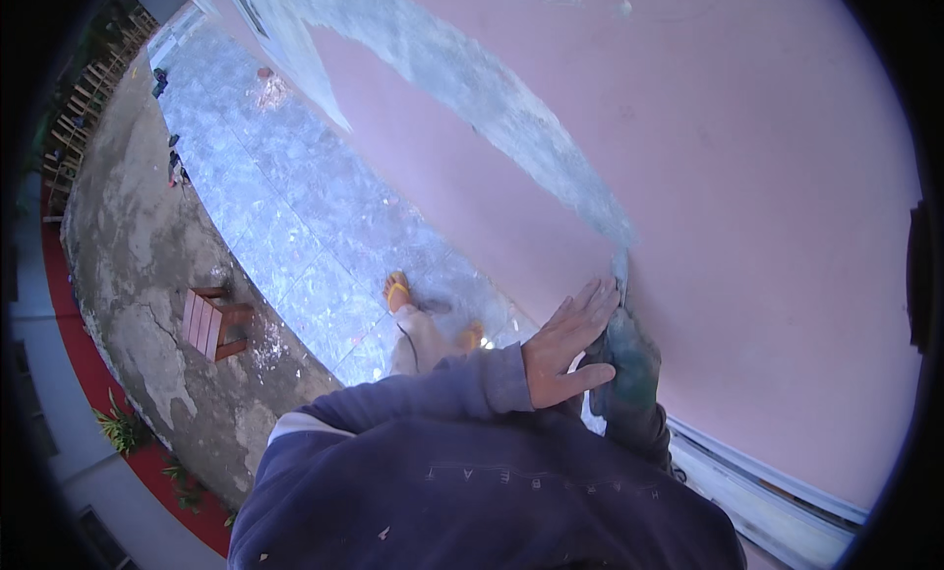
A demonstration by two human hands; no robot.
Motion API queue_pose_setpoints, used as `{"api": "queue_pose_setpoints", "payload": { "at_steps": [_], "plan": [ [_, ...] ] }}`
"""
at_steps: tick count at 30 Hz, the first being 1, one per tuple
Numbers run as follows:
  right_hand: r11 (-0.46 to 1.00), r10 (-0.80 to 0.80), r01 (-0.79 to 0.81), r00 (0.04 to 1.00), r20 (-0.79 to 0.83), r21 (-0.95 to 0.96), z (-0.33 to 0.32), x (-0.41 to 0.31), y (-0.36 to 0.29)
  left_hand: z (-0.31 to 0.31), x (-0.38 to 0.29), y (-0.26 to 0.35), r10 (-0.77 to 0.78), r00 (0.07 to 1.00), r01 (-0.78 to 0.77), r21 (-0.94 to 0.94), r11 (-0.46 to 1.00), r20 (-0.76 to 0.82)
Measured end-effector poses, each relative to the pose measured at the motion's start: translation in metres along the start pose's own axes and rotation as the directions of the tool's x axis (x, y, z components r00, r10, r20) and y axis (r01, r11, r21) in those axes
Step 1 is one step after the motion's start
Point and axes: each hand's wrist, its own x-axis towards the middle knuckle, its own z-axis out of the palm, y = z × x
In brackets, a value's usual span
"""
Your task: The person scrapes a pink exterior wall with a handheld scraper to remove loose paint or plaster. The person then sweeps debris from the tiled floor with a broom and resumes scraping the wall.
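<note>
My bare left hand point(571, 341) is stretched out flat, thumb apart, with its fingertips against or very near the pink painted wall point(752, 201). Just to its right, my right hand point(628, 367) wears a dark green, dusty glove and is curled close to the wall. A thin flat-bladed tool point(624, 278) juts up from the gloved fingers along the wall; its handle is hidden, so its exact kind is unclear. From the blade's tip, a rough grey-white band point(509, 105) of filler or bared plaster curves up and left across the pink surface.
Dusty grey floor tiles point(280, 194) run along the wall, under my yellow flip-flop point(398, 286). A small wooden stool point(214, 323) stands on cracked concrete point(155, 253) at the left. Footwear point(175, 168) lies by the tile edge. A window frame point(767, 474) is at lower right.
</note>
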Motion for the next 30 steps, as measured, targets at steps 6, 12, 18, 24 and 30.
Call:
{"api": "queue_pose_setpoints", "payload": {
  "at_steps": [6, 12, 18, 24, 30],
  "plan": [
    [0.96, -0.134, 0.194, 0.951, 0.279, -0.201, -0.011, 0.028, -0.018, 0.009, 0.007, 0.001, -0.006, 0.996, 0.01, 0.044, 0.999, -0.091],
    [0.955, 0.194, -0.235, 0.956, 0.22, 0.181, -0.003, 0.034, -0.014, 0.004, 0.004, -0.005, -0.025, 0.998, 0.03, 0.09, 0.995, -0.055],
    [0.972, 0.22, -0.19, 0.943, 0.251, -0.139, -0.015, 0.039, -0.035, 0.003, 0.008, -0.005, 0.038, 0.979, -0.056, -0.089, 0.994, -0.199],
    [0.937, -0.04, 0.155, 0.938, 0.345, -0.313, -0.014, 0.04, -0.052, 0.0, 0.011, 0.005, -0.048, 0.996, 0.045, -0.047, 0.998, -0.079],
    [0.951, 0.301, -0.308, 0.946, 0.123, 0.041, -0.013, 0.04, -0.032, -0.007, 0.008, -0.001, -0.06, 0.998, 0.058, -0.056, 0.997, -0.023]
  ]
}}
